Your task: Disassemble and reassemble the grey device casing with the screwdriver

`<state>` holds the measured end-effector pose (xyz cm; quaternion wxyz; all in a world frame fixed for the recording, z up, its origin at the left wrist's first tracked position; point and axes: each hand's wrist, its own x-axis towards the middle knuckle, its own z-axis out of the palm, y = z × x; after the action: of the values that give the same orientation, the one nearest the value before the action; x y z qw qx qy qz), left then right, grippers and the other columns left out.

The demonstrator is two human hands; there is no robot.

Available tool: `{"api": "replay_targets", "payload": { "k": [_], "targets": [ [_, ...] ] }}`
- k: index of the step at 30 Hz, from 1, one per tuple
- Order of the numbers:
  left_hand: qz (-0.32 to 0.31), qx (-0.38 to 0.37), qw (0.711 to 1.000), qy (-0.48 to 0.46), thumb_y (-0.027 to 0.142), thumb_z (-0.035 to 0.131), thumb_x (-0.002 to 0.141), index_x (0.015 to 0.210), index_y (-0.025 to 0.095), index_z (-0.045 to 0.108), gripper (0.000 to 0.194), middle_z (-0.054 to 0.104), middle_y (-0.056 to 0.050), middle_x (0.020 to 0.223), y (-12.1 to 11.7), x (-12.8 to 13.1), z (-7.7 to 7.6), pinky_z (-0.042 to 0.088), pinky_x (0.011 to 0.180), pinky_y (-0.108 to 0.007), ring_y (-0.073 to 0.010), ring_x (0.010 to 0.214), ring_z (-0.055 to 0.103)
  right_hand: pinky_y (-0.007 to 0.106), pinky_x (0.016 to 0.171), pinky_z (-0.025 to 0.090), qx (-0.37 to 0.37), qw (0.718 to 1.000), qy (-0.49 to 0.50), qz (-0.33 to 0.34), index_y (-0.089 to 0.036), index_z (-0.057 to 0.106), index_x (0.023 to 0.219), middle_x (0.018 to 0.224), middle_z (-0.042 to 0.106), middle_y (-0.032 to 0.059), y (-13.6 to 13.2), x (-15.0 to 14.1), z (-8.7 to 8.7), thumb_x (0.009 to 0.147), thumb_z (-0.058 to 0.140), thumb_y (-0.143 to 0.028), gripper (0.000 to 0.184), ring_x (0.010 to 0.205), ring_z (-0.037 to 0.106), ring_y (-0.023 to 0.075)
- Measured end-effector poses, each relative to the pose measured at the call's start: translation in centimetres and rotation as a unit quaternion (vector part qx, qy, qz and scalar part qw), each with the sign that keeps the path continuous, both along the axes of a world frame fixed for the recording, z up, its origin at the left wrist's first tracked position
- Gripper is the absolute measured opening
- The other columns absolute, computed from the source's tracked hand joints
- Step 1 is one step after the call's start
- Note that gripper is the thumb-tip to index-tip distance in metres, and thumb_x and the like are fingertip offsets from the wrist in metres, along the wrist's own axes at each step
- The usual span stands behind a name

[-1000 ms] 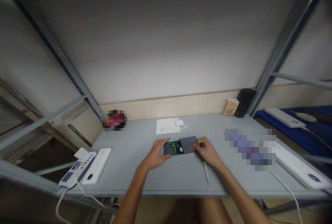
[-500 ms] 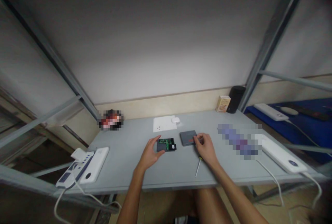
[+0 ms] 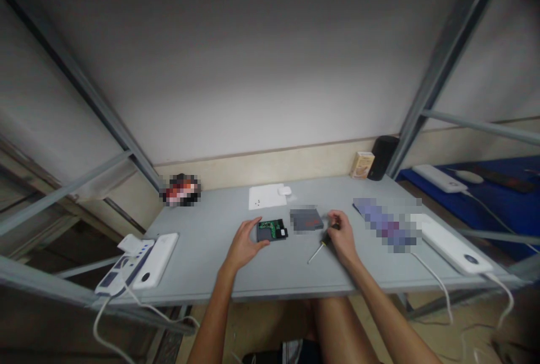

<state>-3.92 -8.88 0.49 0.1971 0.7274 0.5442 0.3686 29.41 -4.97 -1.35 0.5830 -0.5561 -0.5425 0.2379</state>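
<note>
My left hand (image 3: 248,243) grips the left end of an opened SSD (image 3: 272,230), thumb at the near edge and fingers at the far edge. A green circuit board shows inside its dark grey case. To the right, apart from it, the grey SSD cover (image 3: 306,219) lies on the table, partly blurred, with a reddish mark. My right hand (image 3: 341,234) is closed around the dark handle of a screwdriver (image 3: 318,252), just right of the cover and not on it. The metal shaft points down and left. Several tiny dark screws (image 3: 257,202) lie on white paper (image 3: 268,198) behind.
A white earbud case (image 3: 284,191) sits at the paper's right edge. On the left are a power strip (image 3: 126,268) and a white power bank (image 3: 157,260). A blurred bluish item (image 3: 382,223) and a long white device (image 3: 451,248) lie right; a small box (image 3: 361,165) and black speaker (image 3: 383,157) stand behind.
The cover came away from the SSD to the right, and my right hand let go of it. The screwdriver, held throughout, swung its tip leftward. The view shifted a little.
</note>
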Motion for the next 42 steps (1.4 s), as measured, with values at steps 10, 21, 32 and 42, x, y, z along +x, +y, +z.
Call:
{"api": "replay_targets", "payload": {
  "k": [10,21,32,42],
  "targets": [
    [0.016,0.012,1.0,0.01,0.039,0.083,0.079,0.139,0.027,0.058,0.066,0.063,-0.008,0.128,0.1,0.0,-0.5,0.046,0.11,-0.046,-0.0268,0.121,0.06,0.035,0.078,0.043,-0.035,0.996,0.006,0.077,-0.021,0.062,0.085,0.082,0.062,0.0029,-0.3,-0.4,1.5,0.051,0.047,-0.019,0.037,0.082,0.055,0.0239],
    [0.024,0.009,1.0,0.015,0.043,0.082,0.08,0.138,0.027,0.059,0.065,0.063,-0.008,0.131,-0.1,0.1,-0.5,0.046,0.111,-0.047,-0.0279,0.124,0.06,0.037,0.084,0.046,-0.032,0.991,-0.005,0.133,-0.022,0.063,0.087,0.087,0.066,0.0027,-0.5,-0.8,1.6,0.053,0.047,-0.017,0.037,0.089,0.061,0.025],
    [0.021,0.015,0.999,0.023,0.042,0.08,0.081,0.14,0.029,0.058,0.065,0.063,-0.008,0.131,-0.3,0.1,-0.3,0.046,0.11,-0.047,-0.0278,0.123,0.06,0.035,0.079,0.051,-0.056,0.973,0.184,0.13,-0.022,0.065,0.097,0.098,0.073,0.0059,-0.4,-0.5,1.6,0.066,0.076,-0.025,0.033,0.089,0.067,0.0232],
    [0.018,0.008,0.999,0.051,0.04,0.081,0.08,0.147,0.03,0.052,0.074,0.061,-0.01,0.133,-0.6,0.2,-0.1,0.045,0.11,-0.049,-0.0293,0.123,0.058,0.029,0.054,0.041,-0.109,0.973,0.176,0.103,-0.017,0.073,0.114,0.059,0.058,-0.003,-0.9,-0.6,2.2,0.074,0.08,-0.053,0.054,0.057,0.053,0.0155]
  ]
}}
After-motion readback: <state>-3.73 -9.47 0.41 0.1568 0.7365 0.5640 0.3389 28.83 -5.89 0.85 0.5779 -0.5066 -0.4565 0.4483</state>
